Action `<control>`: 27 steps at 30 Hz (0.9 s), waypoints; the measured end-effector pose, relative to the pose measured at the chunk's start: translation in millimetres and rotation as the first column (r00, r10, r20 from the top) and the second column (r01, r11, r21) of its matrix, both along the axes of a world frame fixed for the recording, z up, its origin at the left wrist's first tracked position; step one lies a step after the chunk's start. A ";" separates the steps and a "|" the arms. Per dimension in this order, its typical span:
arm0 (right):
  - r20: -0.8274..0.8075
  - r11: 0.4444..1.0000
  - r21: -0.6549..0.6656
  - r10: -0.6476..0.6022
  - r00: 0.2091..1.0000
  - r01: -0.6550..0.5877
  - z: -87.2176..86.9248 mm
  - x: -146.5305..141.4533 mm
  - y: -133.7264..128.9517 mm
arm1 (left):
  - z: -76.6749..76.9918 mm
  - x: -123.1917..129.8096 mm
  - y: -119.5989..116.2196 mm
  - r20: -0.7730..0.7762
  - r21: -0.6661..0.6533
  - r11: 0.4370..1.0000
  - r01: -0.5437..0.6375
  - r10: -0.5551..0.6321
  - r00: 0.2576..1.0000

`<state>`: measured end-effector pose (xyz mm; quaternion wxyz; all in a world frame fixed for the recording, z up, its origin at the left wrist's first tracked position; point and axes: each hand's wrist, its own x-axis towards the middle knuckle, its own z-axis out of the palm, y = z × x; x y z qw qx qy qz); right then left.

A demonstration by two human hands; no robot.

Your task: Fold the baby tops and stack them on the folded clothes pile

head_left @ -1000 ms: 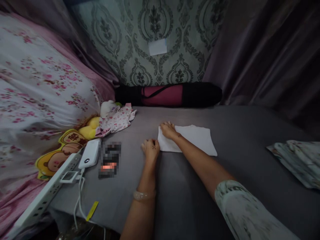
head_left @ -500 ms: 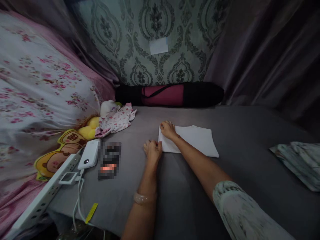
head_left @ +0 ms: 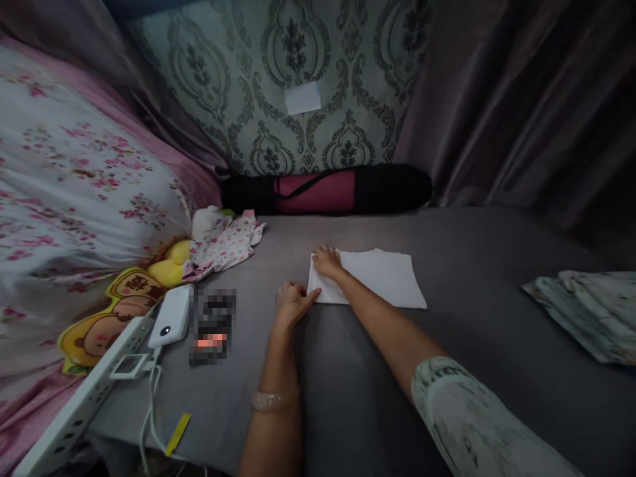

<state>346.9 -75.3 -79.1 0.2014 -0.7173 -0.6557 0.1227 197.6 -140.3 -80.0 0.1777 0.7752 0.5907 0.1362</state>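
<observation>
A white folded cloth [head_left: 380,278], perhaps a garment, lies flat on the grey bedsheet in front of me. My right hand [head_left: 326,262] rests on its far left corner, fingers spread a little and bent down onto the fabric. At the near left corner is my left hand [head_left: 294,303], its thumb stretched out to the cloth's edge and its other fingers apart from it on the sheet. A pale bangle [head_left: 271,401] circles the left wrist. My right forearm crosses over part of the cloth.
Folded patterned fabric [head_left: 591,311] lies at the right. Left are a white power bank [head_left: 171,317] with cables, a power strip [head_left: 84,397], a blurred-out dark object [head_left: 212,328], plush toys [head_left: 171,263] and a small printed garment [head_left: 226,245]. A black-and-maroon long bag [head_left: 318,192] lies against the wall.
The view has shifted slightly to the right. My left thumb now spreads farther from the fingers toward the cloth's corner. The right hand stays at the far left corner.
</observation>
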 end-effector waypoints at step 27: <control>0.054 0.993 0.111 -0.038 0.998 0.032 -18.0 -6.2 -69.2 | -13.5 -31.3 14.8 0.230 0.134 0.974 0.183 -0.210 0.950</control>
